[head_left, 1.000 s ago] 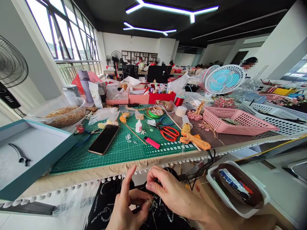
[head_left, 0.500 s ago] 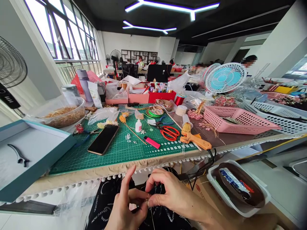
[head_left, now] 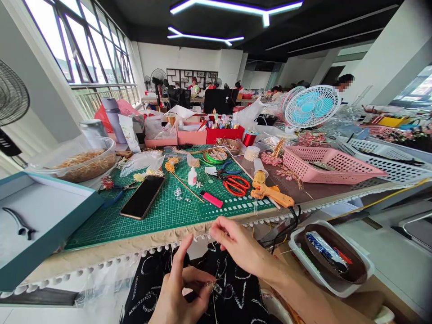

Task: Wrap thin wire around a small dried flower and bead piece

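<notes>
My left hand is over my lap, thumb and fingertips pinched on a thin wire with the index finger raised. One strand hangs down over the dark patterned cloth. Small clear bits, too fine to name, show at the fingertips. My right hand is higher, by the table edge and apart from the left, its fingers curled together; whatever they hold is too small to make out. Nearest on the green cutting mat lie a pink lighter, clear beads and red-handled scissors.
A phone and a small white bottle are on the mat. A glue gun rests at its right end, beside a pink basket. A teal box stands left. Below right is a plastic tub.
My right hand has left the left hand's fingertips and moved up toward the table edge. The left hand keeps its pinch. The view has shifted slightly.
</notes>
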The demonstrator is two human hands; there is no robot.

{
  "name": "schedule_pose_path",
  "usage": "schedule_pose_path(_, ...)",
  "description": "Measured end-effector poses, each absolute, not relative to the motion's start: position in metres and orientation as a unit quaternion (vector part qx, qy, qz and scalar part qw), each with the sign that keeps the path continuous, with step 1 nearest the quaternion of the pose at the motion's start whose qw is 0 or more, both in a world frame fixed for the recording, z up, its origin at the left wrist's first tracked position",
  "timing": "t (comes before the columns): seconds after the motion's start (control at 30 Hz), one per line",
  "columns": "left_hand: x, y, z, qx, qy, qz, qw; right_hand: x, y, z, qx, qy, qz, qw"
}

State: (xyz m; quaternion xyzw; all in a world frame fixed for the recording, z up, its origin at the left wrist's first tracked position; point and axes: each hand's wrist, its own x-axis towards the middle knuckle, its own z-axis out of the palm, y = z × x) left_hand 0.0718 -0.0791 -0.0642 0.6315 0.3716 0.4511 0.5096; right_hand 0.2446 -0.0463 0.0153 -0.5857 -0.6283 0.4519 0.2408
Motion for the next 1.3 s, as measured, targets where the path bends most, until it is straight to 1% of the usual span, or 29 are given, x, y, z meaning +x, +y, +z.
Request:
schedule_pose_path(0.07,0.072,-0.079,-0.062,0.614,0.378,0.453,0.525,0.249,-0.049,0.010,-0.583,-0.606,0.485,0.240)
schedule_pose_path(0.17,0.071,-0.077,-0.059,0.610,0.380,0.442,0.537,0.252,-0.061,0.008,-0.574,-0.600,0.520,0.202)
schedule_pose_path(0.27,0.069,-0.075,-0.061,0.627,0.382,0.419,0.534,0.250,-0.074,0.012,-0.576,-0.609,0.512,0.188)
schedule_pose_path(0.4,0.068,-0.077,-0.067,0.637,0.388,0.422,0.514,0.247,-0.077,0.013,-0.570,-0.609,0.514,0.200)
schedule_pose_path(0.57,0.071,-0.079,-0.063,0.628,0.405,0.428,0.509,0.241,-0.073,0.012,-0.567,-0.630,0.485,0.215)
schedule_pose_path(0.77,0.072,-0.079,-0.059,0.627,0.398,0.413,0.527,0.233,-0.069,0.024,-0.576,-0.652,0.464,0.166)
schedule_pose_path(0.87,0.073,-0.081,-0.060,0.638,0.391,0.406,0.525,0.233,-0.059,0.020,-0.585,-0.632,0.474,0.180)
schedule_pose_path(1.0,0.073,-0.082,-0.054,0.604,0.388,0.403,0.568,0.243,-0.053,0.007,-0.605,-0.579,0.498,0.225)
schedule_pose_path(1.1,0.071,-0.079,-0.048,0.567,0.397,0.391,0.606,0.252,-0.062,0.006,-0.600,-0.566,0.527,0.207)
schedule_pose_path(1.2,0.071,-0.077,-0.047,0.557,0.405,0.391,0.610,0.253,-0.076,0.014,-0.590,-0.611,0.498,0.174)
schedule_pose_path(1.27,0.073,-0.077,-0.047,0.551,0.392,0.396,0.621,0.250,-0.079,0.017,-0.564,-0.634,0.495,0.185)
schedule_pose_path(1.3,0.074,-0.077,-0.046,0.537,0.386,0.400,0.635,0.249,-0.079,0.016,-0.545,-0.621,0.523,0.207)
